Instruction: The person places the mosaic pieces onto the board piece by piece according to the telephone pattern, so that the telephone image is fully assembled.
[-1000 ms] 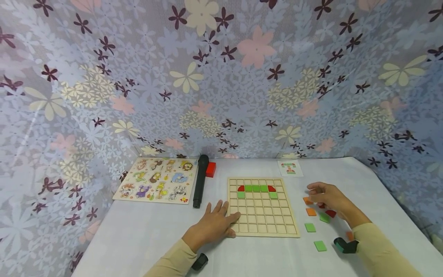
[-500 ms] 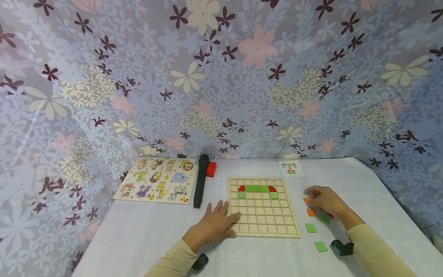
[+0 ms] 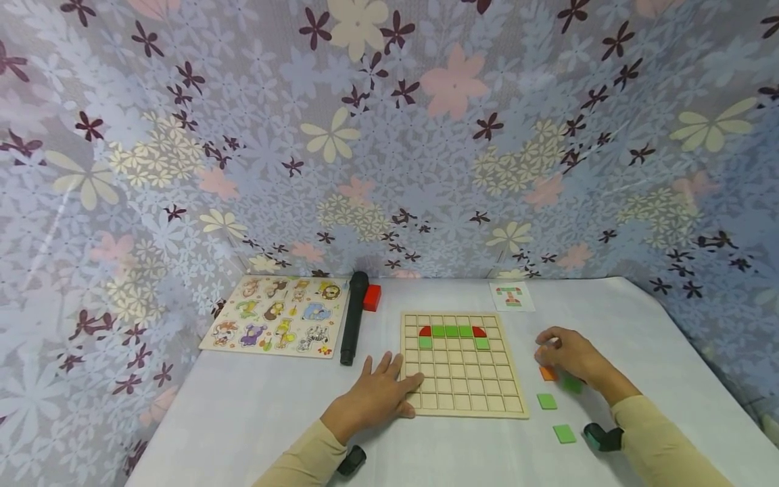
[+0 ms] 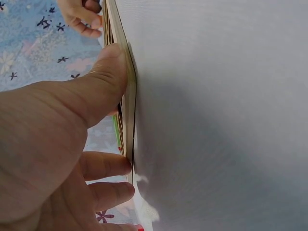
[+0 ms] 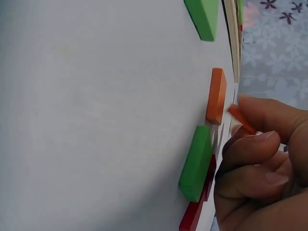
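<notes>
My left hand (image 3: 377, 393) lies with spread fingers at the left edge of a wooden grid board (image 3: 458, 370); its thumb touches the rim in the left wrist view. Red rounded corner pieces and several green squares (image 3: 452, 331) sit in the board's upper rows. To the right of the board, my right hand (image 3: 575, 355) pinches an orange tile (image 5: 241, 119) between thumb and fingers, tilted above the table. Below that hand, another orange tile (image 5: 217, 96) and a green tile (image 5: 196, 166) lie on the cloth, with dark red pieces (image 5: 192, 215) partly hidden behind.
Two green tiles, one nearer (image 3: 564, 433) and one farther (image 3: 546, 401), lie right of the board. A pattern card (image 3: 512, 297) is behind it. At left are an animal puzzle board (image 3: 274, 316), a black microphone-shaped object (image 3: 351, 321) and a red block (image 3: 372, 297).
My right hand has shifted slightly left and closed its fingertips on the orange tile, which now tilts up off the cloth. My left hand has stayed in place.
</notes>
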Demonstrator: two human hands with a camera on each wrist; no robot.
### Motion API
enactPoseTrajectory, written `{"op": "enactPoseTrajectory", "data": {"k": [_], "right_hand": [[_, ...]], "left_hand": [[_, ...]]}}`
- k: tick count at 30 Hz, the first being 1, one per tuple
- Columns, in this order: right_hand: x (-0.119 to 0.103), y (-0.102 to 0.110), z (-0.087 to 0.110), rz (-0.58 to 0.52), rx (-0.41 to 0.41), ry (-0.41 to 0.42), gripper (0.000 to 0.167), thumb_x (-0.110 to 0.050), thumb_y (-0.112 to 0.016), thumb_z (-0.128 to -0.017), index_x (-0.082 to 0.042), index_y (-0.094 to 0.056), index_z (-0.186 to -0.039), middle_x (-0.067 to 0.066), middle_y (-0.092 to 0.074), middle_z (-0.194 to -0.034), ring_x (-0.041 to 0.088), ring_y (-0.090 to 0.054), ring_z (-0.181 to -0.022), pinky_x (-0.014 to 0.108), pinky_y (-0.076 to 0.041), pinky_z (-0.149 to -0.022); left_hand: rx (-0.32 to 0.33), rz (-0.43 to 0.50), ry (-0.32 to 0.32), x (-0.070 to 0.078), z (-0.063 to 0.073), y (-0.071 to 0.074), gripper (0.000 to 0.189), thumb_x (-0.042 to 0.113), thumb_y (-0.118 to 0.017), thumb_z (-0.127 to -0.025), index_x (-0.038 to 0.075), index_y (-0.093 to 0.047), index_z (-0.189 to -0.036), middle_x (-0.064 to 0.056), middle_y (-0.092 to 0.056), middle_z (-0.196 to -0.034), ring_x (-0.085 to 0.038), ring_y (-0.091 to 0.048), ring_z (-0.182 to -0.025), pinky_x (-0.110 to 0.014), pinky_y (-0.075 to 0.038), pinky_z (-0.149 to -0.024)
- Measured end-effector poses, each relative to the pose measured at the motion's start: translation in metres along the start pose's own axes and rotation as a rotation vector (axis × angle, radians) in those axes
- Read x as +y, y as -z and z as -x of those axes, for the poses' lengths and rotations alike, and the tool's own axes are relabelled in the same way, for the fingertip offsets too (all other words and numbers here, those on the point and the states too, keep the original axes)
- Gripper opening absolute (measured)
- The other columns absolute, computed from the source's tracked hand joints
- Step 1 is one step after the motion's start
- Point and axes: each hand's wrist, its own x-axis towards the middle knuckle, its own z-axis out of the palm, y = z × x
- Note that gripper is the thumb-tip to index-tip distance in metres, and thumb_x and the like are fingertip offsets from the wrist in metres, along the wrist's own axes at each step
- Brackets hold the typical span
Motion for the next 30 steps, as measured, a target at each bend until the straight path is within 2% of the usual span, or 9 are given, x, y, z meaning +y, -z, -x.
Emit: {"op": "enactPoseTrajectory", "data": {"k": [3,6,10,12,17,20,25,30], "right_hand": [[0.002,0.003,0.0,-0.103,0.015,0.008,0.05,-0.027,-0.062,-0.101,0.003,-0.047,-0.137,0.013,-0.06,-0.092,0.023,-0.053,-0.07,0.037,-0.045,-0.058],[0.001,0.006,-0.001,-0.214,0.067,0.008,0.05,-0.031,-0.057,-0.105,0.001,-0.044,-0.14,0.011,-0.056,-0.087,0.021,-0.05,-0.063,0.035,-0.044,-0.053],[-0.006,0.009,-0.003,-0.312,0.152,0.009,0.056,-0.042,-0.06,-0.103,-0.002,-0.047,-0.14,0.012,-0.058,-0.097,0.019,-0.052,-0.067,0.032,-0.046,-0.056],[-0.01,0.01,-0.004,-0.358,0.166,0.033,0.061,-0.044,-0.063,-0.1,-0.002,-0.047,-0.142,0.012,-0.059,-0.1,0.018,-0.053,-0.068,0.032,-0.046,-0.057],[-0.026,0.013,-0.003,-0.468,0.118,0.099,0.064,-0.037,-0.068,-0.099,-0.003,-0.044,-0.148,-0.001,-0.066,-0.09,0.013,-0.049,-0.062,0.033,-0.042,-0.055],[-0.036,0.011,-0.002,-0.528,0.072,0.142,0.059,-0.029,-0.067,-0.101,-0.005,-0.043,-0.149,-0.011,-0.071,-0.092,0.01,-0.051,-0.062,0.031,-0.043,-0.057],[-0.053,0.002,-0.003,-0.59,0.042,0.201,0.047,-0.021,-0.065,-0.102,-0.008,-0.043,-0.141,-0.012,-0.074,-0.094,0.008,-0.054,-0.063,0.028,-0.044,-0.057],[-0.068,-0.013,-0.007,-0.592,0.009,0.225,0.048,-0.017,-0.066,-0.1,-0.002,-0.042,-0.139,-0.009,-0.07,-0.087,0.008,-0.051,-0.06,0.028,-0.041,-0.054]], "left_hand": [[-0.007,0.001,0.003,0.0,0.0,0.0,0.067,0.054,-0.064,-0.091,0.035,-0.047,-0.153,-0.021,-0.037,-0.16,-0.041,-0.032,-0.15,-0.067,-0.03,-0.114],[-0.017,-0.003,0.009,0.001,-0.001,0.0,0.068,0.055,-0.063,-0.091,0.036,-0.046,-0.153,-0.02,-0.037,-0.161,-0.041,-0.031,-0.15,-0.066,-0.029,-0.115],[-0.018,-0.016,0.017,0.001,-0.002,0.001,0.068,0.056,-0.063,-0.09,0.037,-0.046,-0.153,-0.02,-0.037,-0.161,-0.04,-0.032,-0.15,-0.066,-0.029,-0.115],[-0.016,-0.02,0.02,0.001,-0.002,0.001,0.068,0.056,-0.063,-0.09,0.037,-0.047,-0.153,-0.02,-0.038,-0.161,-0.04,-0.032,-0.15,-0.066,-0.029,-0.115],[-0.009,-0.025,0.02,0.001,-0.002,0.0,0.068,0.056,-0.064,-0.089,0.037,-0.047,-0.153,-0.02,-0.038,-0.16,-0.041,-0.033,-0.15,-0.066,-0.03,-0.115],[-0.007,-0.027,0.019,0.001,-0.002,0.0,0.068,0.056,-0.064,-0.089,0.037,-0.047,-0.153,-0.02,-0.039,-0.16,-0.04,-0.033,-0.15,-0.066,-0.03,-0.115],[-0.01,-0.03,0.02,0.001,-0.002,0.0,0.068,0.056,-0.063,-0.09,0.036,-0.047,-0.153,-0.021,-0.038,-0.16,-0.04,-0.033,-0.15,-0.066,-0.03,-0.114],[-0.016,-0.025,0.022,0.001,-0.003,0.0,0.068,0.056,-0.063,-0.09,0.036,-0.047,-0.153,-0.021,-0.038,-0.16,-0.04,-0.032,-0.15,-0.066,-0.03,-0.115]]}}
